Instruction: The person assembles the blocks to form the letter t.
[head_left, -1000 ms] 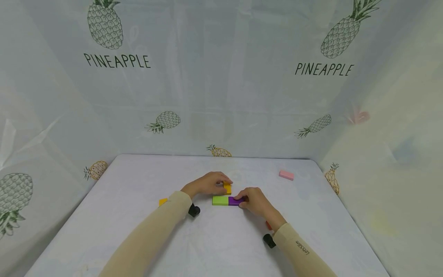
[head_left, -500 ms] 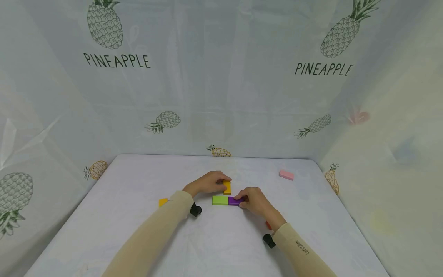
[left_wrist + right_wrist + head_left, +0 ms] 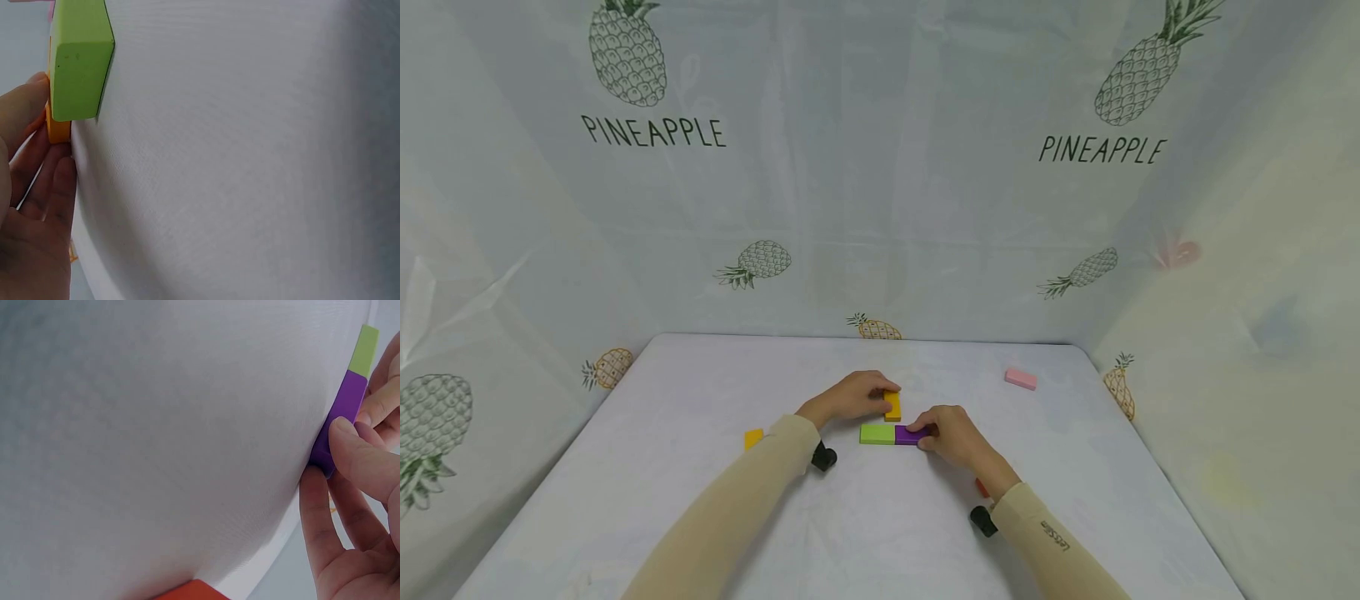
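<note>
A light green block [image 3: 877,434] and a purple block [image 3: 907,435] lie flat end to end, touching, at the table's middle. Thumb and fingers of my right hand [image 3: 955,435] pinch the purple block's right end; the right wrist view shows this grip on the purple block [image 3: 342,412]. Behind the pair, a yellow-orange block [image 3: 892,407] lies crosswise, pointing away from me. My left hand [image 3: 853,396] holds it from its left side. In the left wrist view the green block [image 3: 81,75] hides part of the orange block [image 3: 59,131].
A pink block [image 3: 1021,379] lies at the back right of the white table [image 3: 865,533]. Another yellow block [image 3: 753,437] shows left of my left forearm, partly covered. A red-orange block [image 3: 982,488] sits beneath my right wrist, mostly hidden. Pineapple-print cloth [image 3: 880,192] hangs behind.
My left hand's fingers have shifted slightly back over the yellow-orange block, showing more of its top. The right hand and the green and purple blocks have stayed still.
</note>
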{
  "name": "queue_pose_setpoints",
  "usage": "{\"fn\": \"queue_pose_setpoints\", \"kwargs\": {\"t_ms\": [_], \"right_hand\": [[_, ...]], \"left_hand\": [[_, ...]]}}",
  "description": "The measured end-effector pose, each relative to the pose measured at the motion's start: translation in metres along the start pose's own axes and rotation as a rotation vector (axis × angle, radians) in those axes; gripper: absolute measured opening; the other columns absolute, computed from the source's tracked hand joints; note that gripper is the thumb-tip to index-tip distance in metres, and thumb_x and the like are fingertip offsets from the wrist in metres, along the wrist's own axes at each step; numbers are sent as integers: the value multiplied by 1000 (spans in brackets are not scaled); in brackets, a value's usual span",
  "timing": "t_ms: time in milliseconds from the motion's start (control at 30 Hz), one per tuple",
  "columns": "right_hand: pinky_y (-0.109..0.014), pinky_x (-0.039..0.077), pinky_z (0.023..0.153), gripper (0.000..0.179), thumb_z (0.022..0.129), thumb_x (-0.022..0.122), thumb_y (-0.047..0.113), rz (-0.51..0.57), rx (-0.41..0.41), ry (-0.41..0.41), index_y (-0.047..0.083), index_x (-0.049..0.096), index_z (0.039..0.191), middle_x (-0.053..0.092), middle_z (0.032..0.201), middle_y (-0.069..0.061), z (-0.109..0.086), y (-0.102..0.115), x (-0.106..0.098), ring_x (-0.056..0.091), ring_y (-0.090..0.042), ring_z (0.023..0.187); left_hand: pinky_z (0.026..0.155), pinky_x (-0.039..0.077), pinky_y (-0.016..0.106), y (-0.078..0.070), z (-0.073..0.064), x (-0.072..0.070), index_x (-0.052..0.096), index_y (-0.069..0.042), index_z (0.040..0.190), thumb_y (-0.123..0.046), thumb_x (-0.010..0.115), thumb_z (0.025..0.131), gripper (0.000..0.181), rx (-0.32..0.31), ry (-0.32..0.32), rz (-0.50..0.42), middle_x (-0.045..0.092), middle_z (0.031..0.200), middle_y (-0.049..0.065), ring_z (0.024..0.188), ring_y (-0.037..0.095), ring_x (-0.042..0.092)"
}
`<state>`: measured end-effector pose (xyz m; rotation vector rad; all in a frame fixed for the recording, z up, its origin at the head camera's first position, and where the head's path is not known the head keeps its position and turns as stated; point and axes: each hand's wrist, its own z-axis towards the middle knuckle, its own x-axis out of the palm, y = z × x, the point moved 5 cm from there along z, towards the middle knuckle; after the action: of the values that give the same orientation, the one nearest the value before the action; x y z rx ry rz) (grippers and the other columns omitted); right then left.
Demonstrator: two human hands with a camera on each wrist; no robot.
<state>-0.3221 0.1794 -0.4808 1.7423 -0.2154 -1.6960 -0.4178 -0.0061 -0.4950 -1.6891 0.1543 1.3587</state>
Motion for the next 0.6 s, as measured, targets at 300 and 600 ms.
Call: {"fn": "queue_pose_setpoints", "kwargs": {"t_ms": [300, 600], "right_hand": [[-37, 56, 86, 22, 90, 82, -1, 9, 5, 2, 10, 85, 109, 78, 108, -3, 0, 1, 0, 61, -15, 91], [-39, 55, 88, 20, 91, 82, 0, 3, 4, -4, 10, 85, 109, 78, 109, -4, 1, 0, 0, 61, -17, 92]], "left_hand": [[111, 48, 38, -2, -1, 1, 68, -13, 144, -23, 72, 103, 42, 25, 13, 7, 68, 134, 1, 122, 17, 61], [111, 48, 37, -2, 1, 6, 69, -16, 144, -25, 72, 103, 41, 31, 20, 7, 69, 134, -2, 121, 15, 61]]}}
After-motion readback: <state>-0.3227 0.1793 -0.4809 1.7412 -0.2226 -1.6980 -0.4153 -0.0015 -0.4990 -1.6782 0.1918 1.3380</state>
